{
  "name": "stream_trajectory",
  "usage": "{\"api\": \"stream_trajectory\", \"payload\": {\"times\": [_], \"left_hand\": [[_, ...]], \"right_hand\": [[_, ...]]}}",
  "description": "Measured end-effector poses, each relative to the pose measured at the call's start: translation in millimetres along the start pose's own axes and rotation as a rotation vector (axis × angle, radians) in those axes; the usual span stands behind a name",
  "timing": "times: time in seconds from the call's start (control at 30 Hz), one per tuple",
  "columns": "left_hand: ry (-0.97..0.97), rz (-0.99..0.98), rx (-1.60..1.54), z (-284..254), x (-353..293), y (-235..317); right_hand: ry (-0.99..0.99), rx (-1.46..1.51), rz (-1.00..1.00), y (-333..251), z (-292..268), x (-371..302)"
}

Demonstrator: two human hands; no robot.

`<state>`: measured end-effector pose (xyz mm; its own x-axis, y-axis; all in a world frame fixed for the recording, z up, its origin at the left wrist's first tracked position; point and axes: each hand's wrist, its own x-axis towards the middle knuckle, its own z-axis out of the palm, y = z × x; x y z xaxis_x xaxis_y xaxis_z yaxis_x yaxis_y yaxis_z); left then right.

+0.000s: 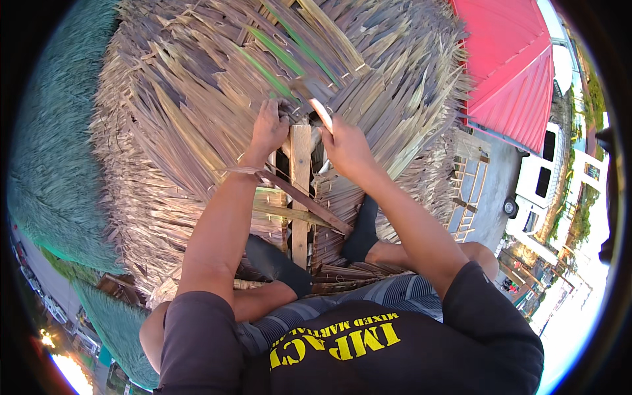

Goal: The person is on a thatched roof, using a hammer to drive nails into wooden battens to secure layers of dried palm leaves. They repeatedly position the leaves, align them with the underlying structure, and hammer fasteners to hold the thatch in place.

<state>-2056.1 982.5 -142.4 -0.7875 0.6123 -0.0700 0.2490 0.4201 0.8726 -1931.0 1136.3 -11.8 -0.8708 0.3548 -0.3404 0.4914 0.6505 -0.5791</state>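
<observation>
A hammer (320, 113) with a pale handle is gripped in my right hand (346, 149), its blurred dark head over the upper end of a wooden batten (301, 158). Close beside the hammer head, my left hand (268, 126) has its fingers closed at the edge of the dried palm thatch (197, 99). Whatever those fingers hold is hidden. Green-streaked leaf strips (276, 52) lie on the thatch just beyond both hands. Below my hands, a loose brown leaf strip (306, 201) slants across the batten.
My feet in dark socks (361, 230) brace on either side of the batten, beside gaps in the roof. Greenish thatched roofs (56, 151) stand at the left. At the right are a red roof (507, 59), a bamboo ladder-like frame (469, 191) and a white vehicle (536, 174) on the ground below.
</observation>
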Motion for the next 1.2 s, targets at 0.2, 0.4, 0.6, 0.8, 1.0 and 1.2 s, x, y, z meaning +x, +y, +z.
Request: {"api": "stream_trajectory", "payload": {"times": [0.2, 0.4, 0.6, 0.8, 1.0, 1.2], "left_hand": [[0.089, -0.397, -0.667, -7, -6, -2], [0.200, -0.349, -0.737, -35, -24, -2], [0.031, -0.356, -0.315, -77, -57, 13], [-0.252, -0.356, -0.854, -90, -61, 63], [-0.122, -0.455, -0.822, -140, -75, 55], [0.284, -0.567, -0.393, -119, -100, 14]], "right_hand": [[-0.128, -0.088, 0.085, 6, 2, 6], [-0.275, -0.119, 0.095, 13, 5, 14], [-0.280, -0.232, 0.104, 6, 5, 18], [-0.191, 0.270, 0.077, -43, 27, 33], [-0.251, 0.529, 0.048, -100, 62, 38], [-0.292, 0.026, -0.211, -80, 53, 21]]}}
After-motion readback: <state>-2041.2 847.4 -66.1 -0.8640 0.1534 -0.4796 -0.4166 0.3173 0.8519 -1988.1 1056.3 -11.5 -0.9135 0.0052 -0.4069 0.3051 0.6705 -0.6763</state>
